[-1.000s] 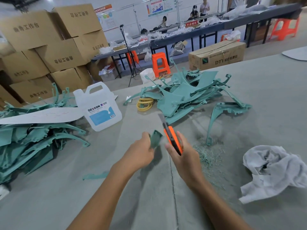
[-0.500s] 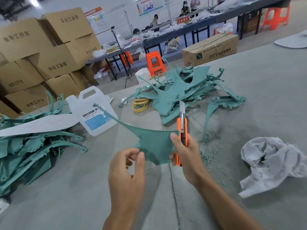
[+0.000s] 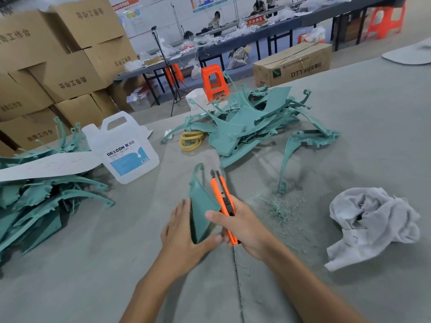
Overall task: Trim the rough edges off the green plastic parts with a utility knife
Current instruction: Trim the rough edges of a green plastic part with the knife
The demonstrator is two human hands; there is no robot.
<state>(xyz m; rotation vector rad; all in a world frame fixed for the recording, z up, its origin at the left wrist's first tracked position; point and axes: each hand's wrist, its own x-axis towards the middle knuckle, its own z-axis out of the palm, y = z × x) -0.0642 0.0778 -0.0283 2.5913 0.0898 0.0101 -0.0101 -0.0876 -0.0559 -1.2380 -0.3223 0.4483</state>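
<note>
Green part (image 3: 201, 206) swings from flat-on to edge-up over the table (image 3: 361, 117): left hand (image 3: 184, 231) clasps its base, right hand (image 3: 249, 229) grips utility knife (image 3: 222, 197), thumb on part; likely re-orienting mid-trim, next wants blade set along a rough edge.

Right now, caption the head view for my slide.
Left hand holds a green plastic part; right hand grips an orange utility knife beside it.

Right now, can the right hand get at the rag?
Probably yes: the rag lies on the right hand's own side, with only loose shavings between them. But that hand grips the knife and its thumb touches the green part, so it would have to free up first.
</note>
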